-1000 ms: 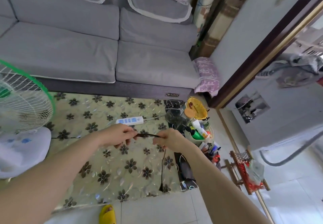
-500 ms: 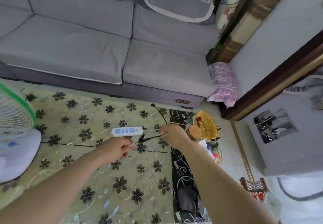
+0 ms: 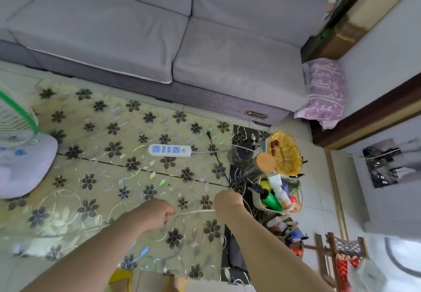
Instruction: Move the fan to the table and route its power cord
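Note:
The fan [image 3: 21,155], white with a green-rimmed grille, stands at the left edge on the table [image 3: 95,203], which wears a flowered cloth. Its thin black power cord [image 3: 217,162] runs across the cloth from the fan and bends up past a white power strip [image 3: 169,150]; its plug end lies near the strip's right side. My left hand [image 3: 155,214] and my right hand [image 3: 226,200] are both closed on a pale stretch of cord [image 3: 193,212] pulled taut between them, low over the cloth. The right hand also touches the black cord.
A grey sofa [image 3: 159,32] runs along the far side. Right of the table sit a yellow basket [image 3: 287,155], a jar with a wooden lid [image 3: 265,163] and a tub of bottles [image 3: 278,196]. A wooden stool [image 3: 337,259] stands lower right.
My head has tilted down and nearer. Both hands have drawn back toward me, away from the power strip, and the cord between them now looks pale instead of black.

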